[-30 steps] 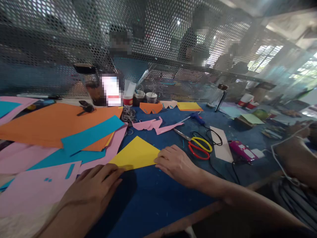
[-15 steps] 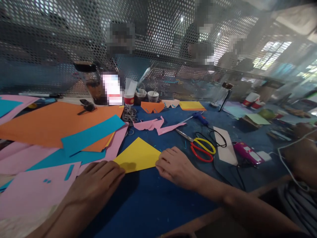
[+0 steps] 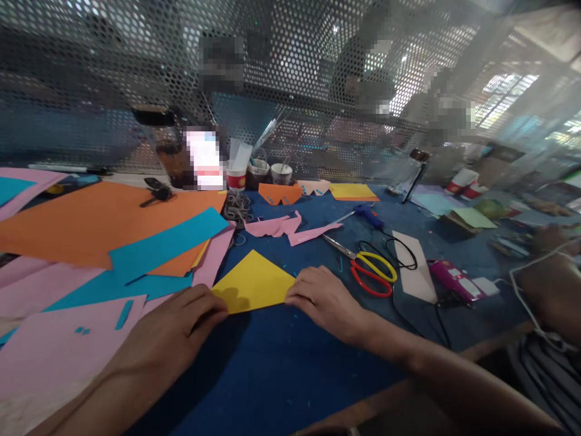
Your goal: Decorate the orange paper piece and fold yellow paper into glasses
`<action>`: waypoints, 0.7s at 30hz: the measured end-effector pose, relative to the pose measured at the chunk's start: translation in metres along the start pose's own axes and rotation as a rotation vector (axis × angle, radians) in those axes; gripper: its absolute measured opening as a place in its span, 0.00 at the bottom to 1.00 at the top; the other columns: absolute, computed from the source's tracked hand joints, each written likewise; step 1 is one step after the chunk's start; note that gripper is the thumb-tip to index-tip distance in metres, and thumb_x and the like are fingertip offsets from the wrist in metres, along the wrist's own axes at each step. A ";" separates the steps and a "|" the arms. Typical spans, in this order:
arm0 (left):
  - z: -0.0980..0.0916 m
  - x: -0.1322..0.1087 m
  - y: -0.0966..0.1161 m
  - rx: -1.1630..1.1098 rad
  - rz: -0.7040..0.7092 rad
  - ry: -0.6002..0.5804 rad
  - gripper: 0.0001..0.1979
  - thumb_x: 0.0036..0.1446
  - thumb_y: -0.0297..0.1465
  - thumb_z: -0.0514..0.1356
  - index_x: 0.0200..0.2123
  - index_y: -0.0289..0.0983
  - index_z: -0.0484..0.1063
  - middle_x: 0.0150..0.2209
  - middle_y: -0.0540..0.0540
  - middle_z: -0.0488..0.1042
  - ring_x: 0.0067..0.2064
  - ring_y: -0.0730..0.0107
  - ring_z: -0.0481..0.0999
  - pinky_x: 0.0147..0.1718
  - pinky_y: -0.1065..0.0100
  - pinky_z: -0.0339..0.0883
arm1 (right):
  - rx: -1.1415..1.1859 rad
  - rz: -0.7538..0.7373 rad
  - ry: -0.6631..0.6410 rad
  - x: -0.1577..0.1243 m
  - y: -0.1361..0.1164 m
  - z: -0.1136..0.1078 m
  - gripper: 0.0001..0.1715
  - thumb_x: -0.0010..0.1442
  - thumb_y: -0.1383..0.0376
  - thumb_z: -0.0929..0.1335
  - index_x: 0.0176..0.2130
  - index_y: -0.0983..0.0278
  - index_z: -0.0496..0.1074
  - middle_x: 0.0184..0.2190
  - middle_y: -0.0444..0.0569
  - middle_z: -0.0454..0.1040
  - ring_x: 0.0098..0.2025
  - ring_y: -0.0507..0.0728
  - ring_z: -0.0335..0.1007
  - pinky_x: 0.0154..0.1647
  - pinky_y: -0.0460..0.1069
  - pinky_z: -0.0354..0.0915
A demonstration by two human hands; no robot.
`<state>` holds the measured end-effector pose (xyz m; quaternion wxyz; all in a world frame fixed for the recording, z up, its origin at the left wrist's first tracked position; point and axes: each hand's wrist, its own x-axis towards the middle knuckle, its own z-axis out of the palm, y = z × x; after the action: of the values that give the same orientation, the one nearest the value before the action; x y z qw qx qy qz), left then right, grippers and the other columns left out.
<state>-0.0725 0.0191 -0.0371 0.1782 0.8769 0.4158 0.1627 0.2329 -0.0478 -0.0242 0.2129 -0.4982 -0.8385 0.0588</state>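
A yellow paper triangle (image 3: 254, 281) lies folded on the blue table top (image 3: 281, 363). My left hand (image 3: 175, 330) rests palm down at its left corner, fingers stretched out and pressing the edge. My right hand (image 3: 324, 300) sits at the triangle's right corner, fingers curled down onto the paper's tip. Scissors with red and yellow handles (image 3: 367, 269) lie just right of my right hand.
Orange (image 3: 91, 221), turquoise (image 3: 167, 242) and pink sheets (image 3: 59, 345) overlap at the left. Pink offcuts (image 3: 290, 229), small cups (image 3: 256, 175), a blue glue gun (image 3: 365, 215) and a pink device (image 3: 454, 280) sit farther back. A perforated metal screen (image 3: 290, 91) stands behind. Another person's arm (image 3: 551, 290) is at the right.
My left hand has slid a little forward onto the triangle's left corner. My right hand stays at the right corner. The view has shifted slightly.
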 end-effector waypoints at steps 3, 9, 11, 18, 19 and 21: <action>-0.003 0.002 0.001 -0.017 -0.032 -0.003 0.21 0.68 0.51 0.52 0.37 0.46 0.79 0.40 0.46 0.82 0.43 0.54 0.82 0.38 0.59 0.72 | 0.048 0.086 -0.020 0.004 -0.001 0.000 0.07 0.72 0.63 0.70 0.40 0.62 0.78 0.37 0.45 0.78 0.42 0.56 0.72 0.45 0.52 0.55; -0.006 0.004 0.001 -0.015 -0.117 0.011 0.16 0.65 0.49 0.56 0.36 0.47 0.78 0.38 0.48 0.82 0.37 0.57 0.80 0.33 0.63 0.68 | 0.137 0.209 -0.049 0.010 -0.004 -0.002 0.05 0.69 0.66 0.73 0.38 0.63 0.76 0.39 0.44 0.79 0.42 0.55 0.72 0.44 0.51 0.56; -0.005 0.004 0.000 0.015 -0.121 0.018 0.15 0.65 0.47 0.56 0.36 0.47 0.78 0.39 0.48 0.82 0.38 0.57 0.80 0.33 0.63 0.68 | 0.142 0.236 -0.047 0.010 -0.005 -0.001 0.05 0.69 0.66 0.73 0.38 0.63 0.76 0.39 0.44 0.79 0.42 0.55 0.72 0.45 0.51 0.57; 0.005 0.002 -0.003 0.208 0.197 0.120 0.21 0.73 0.39 0.48 0.39 0.43 0.80 0.40 0.43 0.82 0.42 0.55 0.79 0.43 0.56 0.72 | 0.065 0.242 0.002 0.006 -0.004 0.004 0.05 0.68 0.64 0.74 0.40 0.62 0.75 0.41 0.45 0.78 0.45 0.57 0.71 0.45 0.52 0.57; 0.007 0.000 -0.004 0.243 0.256 0.114 0.21 0.73 0.36 0.47 0.41 0.43 0.81 0.41 0.42 0.82 0.43 0.55 0.79 0.44 0.56 0.72 | 0.034 0.225 0.008 0.006 -0.004 0.005 0.05 0.68 0.64 0.74 0.40 0.62 0.75 0.42 0.46 0.78 0.45 0.58 0.70 0.46 0.53 0.57; 0.013 -0.008 -0.004 0.310 0.328 0.101 0.22 0.72 0.28 0.45 0.48 0.42 0.80 0.45 0.41 0.82 0.46 0.54 0.79 0.47 0.56 0.73 | -0.028 0.189 0.019 0.005 -0.004 0.006 0.05 0.68 0.63 0.74 0.40 0.61 0.75 0.42 0.46 0.77 0.46 0.59 0.69 0.46 0.54 0.56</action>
<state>-0.0743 0.0128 -0.0515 -0.0086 0.9403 0.2963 0.1672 0.2248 -0.0447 -0.0263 0.2076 -0.5784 -0.7865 0.0621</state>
